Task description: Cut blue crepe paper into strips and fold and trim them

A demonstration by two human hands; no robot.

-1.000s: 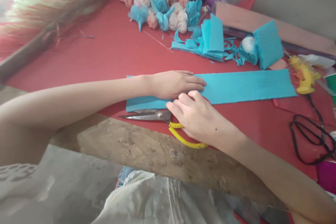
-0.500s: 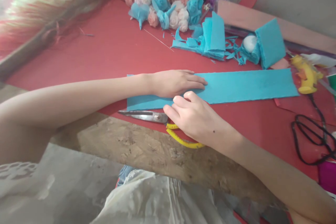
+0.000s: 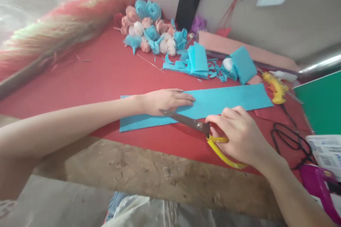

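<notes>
A long strip of blue crepe paper (image 3: 226, 97) lies flat on the red tabletop (image 3: 87, 78). My left hand (image 3: 167, 100) rests palm down on it, fingers stretched out to the right. In my right hand (image 3: 239, 134) is a pair of scissors (image 3: 190, 120) with yellow handles, gripped around those handles. The dark blades point left, over the strip's near edge, with the tip beside my left hand. They look closed together. Part of the handles is hidden behind my right fingers.
Pink, white and blue paper flowers (image 3: 151, 33) cluster at the back. Folded blue paper (image 3: 197, 60) and scraps lie before a pink box (image 3: 239, 49). A yellow glue gun (image 3: 277, 88) with a black cord (image 3: 290, 138) is at right. A fringed bundle (image 3: 66, 25) lies at left.
My right hand has taken hold of the scissors and lifted them off the table, moving right with them. My left hand stays flat on the strip. The camera view has shifted.
</notes>
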